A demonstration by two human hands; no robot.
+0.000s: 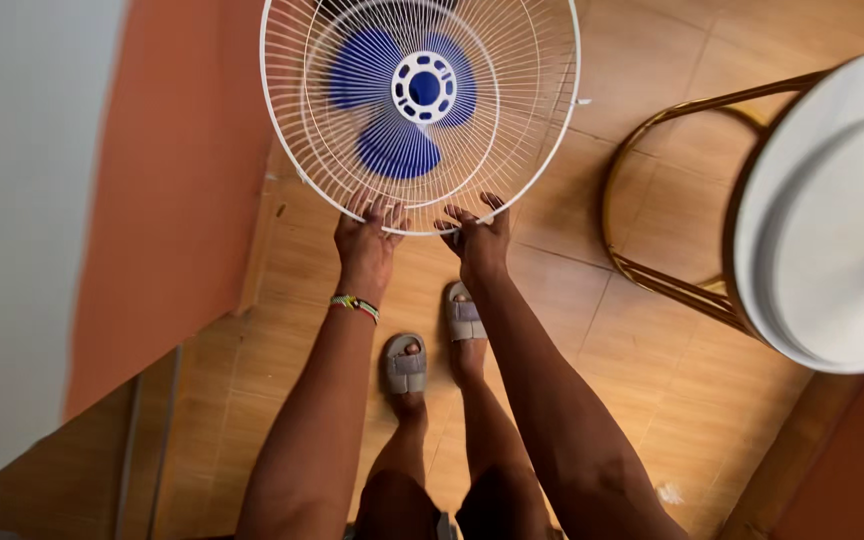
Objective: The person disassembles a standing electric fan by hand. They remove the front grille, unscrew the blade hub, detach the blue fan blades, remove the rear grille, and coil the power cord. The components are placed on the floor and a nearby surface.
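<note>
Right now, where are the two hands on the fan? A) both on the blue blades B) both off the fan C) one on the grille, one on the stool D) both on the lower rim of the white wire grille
D: the left hand and the right hand both grip the bottom edge of the white wire grille, with the blue blades behind the wires.

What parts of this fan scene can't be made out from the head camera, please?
- Fan guard: top cut off by the frame's upper edge.
- Fan stand: hidden behind the guard.
- Left hand and right hand: fingertips hidden among the wires.
- White round top: blurred, cut off at right.
</note>
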